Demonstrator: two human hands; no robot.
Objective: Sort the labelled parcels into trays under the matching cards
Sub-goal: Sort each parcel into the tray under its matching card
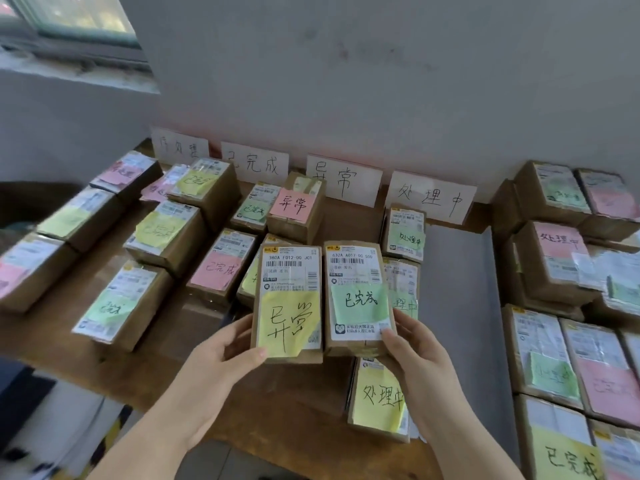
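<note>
My left hand (221, 355) grips a cardboard parcel with a yellow note reading 异常 (289, 303), raised above the table. My right hand (412, 344) grips a second parcel with a green note reading 已完成 (358, 296), held side by side with the first. Four white cards lean on the wall: a blurred leftmost card (180, 145), the 已完成 card (254, 162), the 异常 card (344, 180) and the 处理中 card (431, 199). Under the cards lie sorted parcels, among them one with a pink 异常 note (296, 206) and one with a green 处理中 note (405, 233).
Several parcels with coloured notes cover the left of the wooden table (194, 330). A pile of unsorted parcels (568, 306) fills the right side. A parcel with a yellow 处理中 note (381, 396) lies below my right hand. A grey sheet (457, 289) covers the table under the 处理中 card.
</note>
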